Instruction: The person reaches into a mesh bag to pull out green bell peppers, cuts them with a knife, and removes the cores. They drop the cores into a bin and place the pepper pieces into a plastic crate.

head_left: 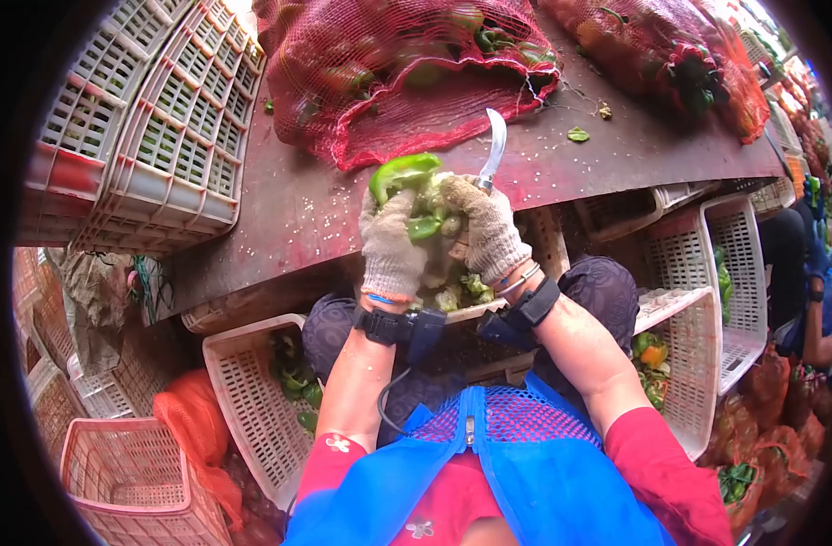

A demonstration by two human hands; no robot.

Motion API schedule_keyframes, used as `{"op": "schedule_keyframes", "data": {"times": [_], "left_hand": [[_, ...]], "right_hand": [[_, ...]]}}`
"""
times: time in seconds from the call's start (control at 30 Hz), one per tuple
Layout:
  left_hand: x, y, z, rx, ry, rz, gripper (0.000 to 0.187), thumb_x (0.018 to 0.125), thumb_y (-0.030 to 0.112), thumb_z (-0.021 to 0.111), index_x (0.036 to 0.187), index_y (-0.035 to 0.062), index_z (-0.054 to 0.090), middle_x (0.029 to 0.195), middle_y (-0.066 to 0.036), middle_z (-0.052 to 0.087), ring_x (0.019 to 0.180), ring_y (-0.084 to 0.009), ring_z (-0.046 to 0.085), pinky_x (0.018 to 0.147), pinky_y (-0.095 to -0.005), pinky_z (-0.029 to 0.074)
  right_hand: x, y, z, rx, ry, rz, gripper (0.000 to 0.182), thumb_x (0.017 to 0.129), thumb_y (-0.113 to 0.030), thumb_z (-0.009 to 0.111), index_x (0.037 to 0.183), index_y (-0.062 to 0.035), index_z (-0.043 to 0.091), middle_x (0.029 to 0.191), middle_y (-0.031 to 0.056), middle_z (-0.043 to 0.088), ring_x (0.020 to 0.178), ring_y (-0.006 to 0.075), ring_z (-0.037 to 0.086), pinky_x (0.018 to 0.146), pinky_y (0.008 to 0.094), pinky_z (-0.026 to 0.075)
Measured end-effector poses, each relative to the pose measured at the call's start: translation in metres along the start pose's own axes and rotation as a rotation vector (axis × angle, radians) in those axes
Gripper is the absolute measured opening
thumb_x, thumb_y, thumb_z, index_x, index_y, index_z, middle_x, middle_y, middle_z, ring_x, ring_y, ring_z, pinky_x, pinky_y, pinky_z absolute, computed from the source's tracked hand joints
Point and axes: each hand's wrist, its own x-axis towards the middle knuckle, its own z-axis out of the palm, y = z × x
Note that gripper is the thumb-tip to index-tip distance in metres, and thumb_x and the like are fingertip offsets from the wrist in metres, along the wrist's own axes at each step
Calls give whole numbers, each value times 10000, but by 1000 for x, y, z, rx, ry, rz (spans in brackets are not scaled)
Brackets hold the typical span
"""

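My left hand (pixel 390 241), in a pale knit glove, is closed round a cut-open green bell pepper (pixel 405 173) whose core and seeds show. My right hand (pixel 489 227), gloved the same way, grips a small curved knife (pixel 495 150) with its blade pointing up and away from me. The right fingers press against the pepper's seedy middle, and the knife handle is mostly hidden in that hand. Below both hands, pepper cores and scraps (pixel 461 293) lie in a crate between my knees, partly covered by my wrists.
A red mesh sack (pixel 407 82) of peppers lies open on the seed-strewn table (pixel 279 218). Another sack (pixel 671 68) rests at right. Stacked crates (pixel 161 136) stand at left. Crates with peppers (pixel 252 391) flank my legs. A co-worker's arm (pixel 815 309) shows at far right.
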Motion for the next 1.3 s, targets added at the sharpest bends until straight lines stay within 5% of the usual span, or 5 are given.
{"op": "schedule_keyframes", "data": {"times": [0.07, 0.43, 0.7, 0.87, 1.3], "left_hand": [[4, 12, 7, -841, 69, -528, 244, 908, 41, 590, 1151, 55, 587, 1053, -67, 636, 904, -163, 640, 779, -273, 552], [-6, 63, -54, -871, 142, -429, 243, 896, 68, 598, 1136, 34, 583, 968, -111, 659, 769, -177, 642, 581, -261, 540], [-104, 22, -288, 847, 116, -260, 596, 760, 97, 693, 1313, 19, 484, 1155, -141, 596, 899, -231, 642, 705, -313, 547], [-112, 41, -259, 1303, -180, -277, 520, 716, 196, 748, 1184, 25, 595, 1100, -175, 614, 1049, -337, 593, 900, -381, 481], [183, -35, 30, 1056, -250, 65, 690, 807, 277, 657, 1406, 68, 384, 1347, -267, 462, 1208, -425, 485, 1001, -445, 424]], "right_hand": [[3, -5, 6, -136, 53, -79, 128, 851, -179, 690, 900, -80, 625, 676, -7, 594, 459, 83, 522, 382, 239, 418], [39, -30, -38, 377, -122, 73, 364, 934, -434, 564, 998, -77, 593, 653, 9, 512, 418, 62, 374, 337, 201, 266], [-22, -44, -27, 2, -397, 72, 225, 916, -258, 625, 1032, -65, 628, 858, 65, 671, 535, 70, 550, 410, 218, 422], [-21, -40, -31, -1066, -266, -89, 286, 795, -300, 746, 886, -43, 660, 655, 30, 620, 524, 114, 543, 503, 276, 457], [-39, -79, -21, -376, -12, -76, 192, 870, -179, 656, 1015, -60, 613, 685, 27, 638, 480, 51, 507, 432, 212, 399]]}}
